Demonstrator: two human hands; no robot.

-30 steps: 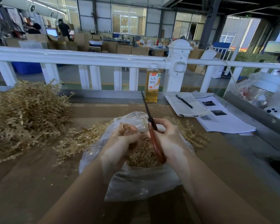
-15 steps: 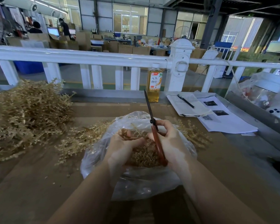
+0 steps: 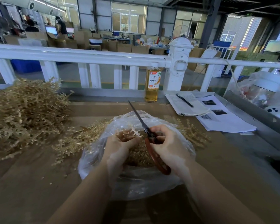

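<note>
Over a clear plastic bag point(image 3: 136, 188) on the brown table, my right hand point(image 3: 170, 147) grips red-handled scissors point(image 3: 152, 147). Their dark blades point up and away, closed. My left hand point(image 3: 118, 147) holds a small bunch of golden plastic sprigs point(image 3: 128, 133) beside the blades, one pale sprig sticking out toward the scissors. The bag holds a heap of small golden cut pieces point(image 3: 139, 156) between my hands.
A big pile of golden sprigs point(image 3: 23, 113) lies at the left, looser ones point(image 3: 81, 139) beside the bag. A tea bottle point(image 3: 152, 84) stands by the white railing point(image 3: 87, 55). Papers with a pen point(image 3: 184, 101) lie at the right, plastic-wrapped jars point(image 3: 263, 89) beyond.
Both hands stayed over the bag. The scissors tilted so the blades lean further left, and the sprigs in my left hand shifted, one pale sprig now sticking out.
</note>
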